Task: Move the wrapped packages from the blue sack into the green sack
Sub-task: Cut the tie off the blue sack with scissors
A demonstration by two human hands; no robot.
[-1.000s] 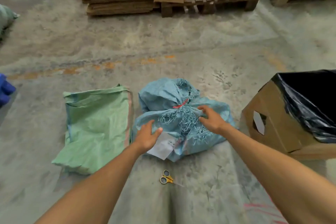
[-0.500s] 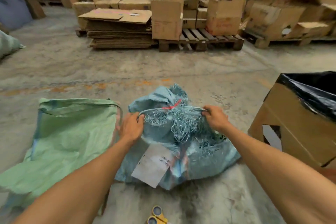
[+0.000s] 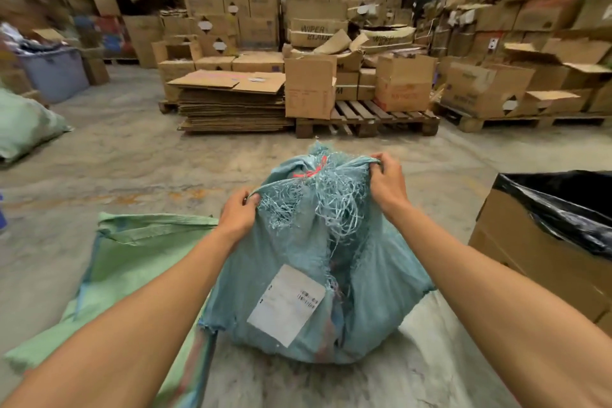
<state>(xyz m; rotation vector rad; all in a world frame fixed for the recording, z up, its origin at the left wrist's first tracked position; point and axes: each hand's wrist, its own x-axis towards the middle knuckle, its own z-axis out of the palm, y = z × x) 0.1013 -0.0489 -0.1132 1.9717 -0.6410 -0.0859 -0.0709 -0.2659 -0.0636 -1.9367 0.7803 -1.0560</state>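
The blue sack (image 3: pixel 374 278) stands bulging on the concrete floor in front of me, its frayed neck tied with a red string (image 3: pixel 309 171). A white label (image 3: pixel 286 303) is stuck to its front. My left hand (image 3: pixel 236 214) grips the sack's upper left edge. My right hand (image 3: pixel 387 184) grips the upper right edge near the knot. The green sack (image 3: pixel 132 262) lies flat and limp on the floor to the left, touching the blue one. No wrapped packages show; the sack hides its contents.
A cardboard box lined with black plastic (image 3: pixel 546 242) stands close on the right. A wooden pallet (image 3: pixel 367 119) with boxes and a stack of flattened cardboard (image 3: pixel 231 103) fill the back. Another pale green sack (image 3: pixel 23 126) lies far left.
Both hands took hold of the blue sack's top edges and pulled it upright and higher. My view tilted up, so the scissors on the floor dropped out of sight.
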